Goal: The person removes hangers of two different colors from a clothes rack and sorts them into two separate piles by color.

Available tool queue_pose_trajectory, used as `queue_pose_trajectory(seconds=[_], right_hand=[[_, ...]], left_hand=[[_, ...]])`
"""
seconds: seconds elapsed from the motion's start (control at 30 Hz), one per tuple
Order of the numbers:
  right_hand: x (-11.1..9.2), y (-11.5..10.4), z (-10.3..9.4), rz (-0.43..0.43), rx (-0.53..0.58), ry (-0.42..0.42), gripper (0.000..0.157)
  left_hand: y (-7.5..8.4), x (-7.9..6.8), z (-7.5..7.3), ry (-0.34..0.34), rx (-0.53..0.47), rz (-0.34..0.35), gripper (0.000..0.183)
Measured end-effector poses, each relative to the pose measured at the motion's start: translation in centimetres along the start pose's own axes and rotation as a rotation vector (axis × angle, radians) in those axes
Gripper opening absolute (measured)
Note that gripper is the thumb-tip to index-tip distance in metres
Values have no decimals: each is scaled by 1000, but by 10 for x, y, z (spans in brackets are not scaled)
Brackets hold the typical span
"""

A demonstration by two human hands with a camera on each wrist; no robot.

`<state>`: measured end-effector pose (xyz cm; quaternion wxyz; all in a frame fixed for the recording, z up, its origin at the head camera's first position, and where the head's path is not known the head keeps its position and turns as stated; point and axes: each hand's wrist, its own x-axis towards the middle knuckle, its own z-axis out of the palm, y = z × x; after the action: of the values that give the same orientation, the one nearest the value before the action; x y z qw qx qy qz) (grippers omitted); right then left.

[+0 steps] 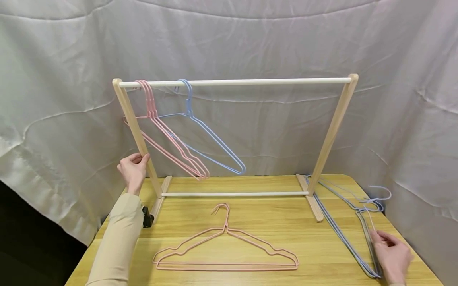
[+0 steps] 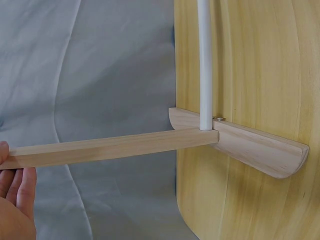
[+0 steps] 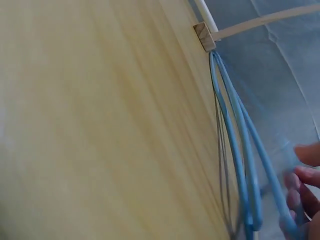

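Pinched by the left hand [image 1: 133, 170]: a pale wooden rack post [image 1: 136, 133], centre-left; the right hand [image 1: 392, 254] pinches a light-blue wire hanger [image 1: 370, 219], lower right.

1. I've got a yellow wood-grain table [image 1: 264, 220]; rounded far corners;
2. wooden rack [image 1: 234, 194] standing toward the far edge on two crosswise feet [image 1: 316, 208];
3. two pink hangers [image 1: 225, 269] flat, overlapping, front centre, hooks toward rack;
4. blue hangers [image 1: 339, 231] bunched right, near one foot; contact there I can't tell.
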<state>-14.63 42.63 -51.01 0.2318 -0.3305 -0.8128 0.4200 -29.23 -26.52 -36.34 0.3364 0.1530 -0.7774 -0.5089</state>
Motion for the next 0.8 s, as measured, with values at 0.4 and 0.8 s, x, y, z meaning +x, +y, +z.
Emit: queue_pose_trajectory(seconds=[0.4, 0.8], right_hand=[[-16, -109, 21, -479, 174, 62, 18], [-85, -318, 91, -831, 269, -669, 27]], left_hand=[[5, -1, 0, 2, -8, 0, 33], [4, -2, -1, 13, 10, -7, 32]])
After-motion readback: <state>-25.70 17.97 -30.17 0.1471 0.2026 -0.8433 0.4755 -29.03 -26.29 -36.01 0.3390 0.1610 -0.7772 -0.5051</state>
